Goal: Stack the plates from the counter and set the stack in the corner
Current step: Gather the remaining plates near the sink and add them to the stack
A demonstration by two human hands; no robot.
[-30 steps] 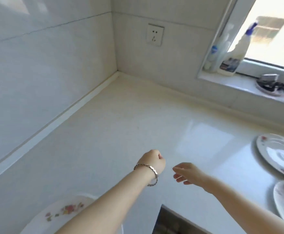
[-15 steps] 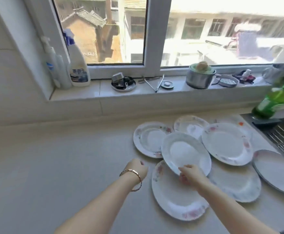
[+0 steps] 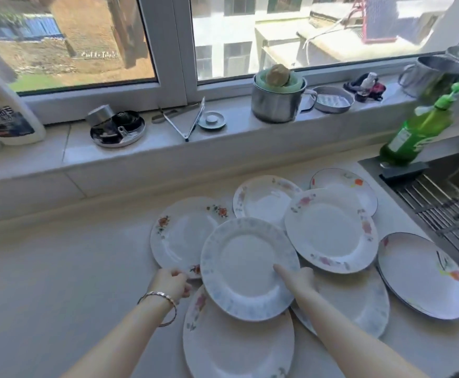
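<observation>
Hands had swung from the corner to the plates (image 3: pixel 332 230) spread on my desk (image 3: pixel 59 268): right hand (image 3: pixel 298 278) pinched the blue-rimmed plate (image 3: pixel 244 268), left hand (image 3: pixel 172 282) curled at the orange-flowered plate (image 3: pixel 179 236), grip unclear; stacking barely begun

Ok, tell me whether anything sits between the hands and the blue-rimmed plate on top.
Nothing visible does. The right hand has its thumb on the blue-rimmed plate; the left hand is beside it, at the orange-flowered plate.
</observation>
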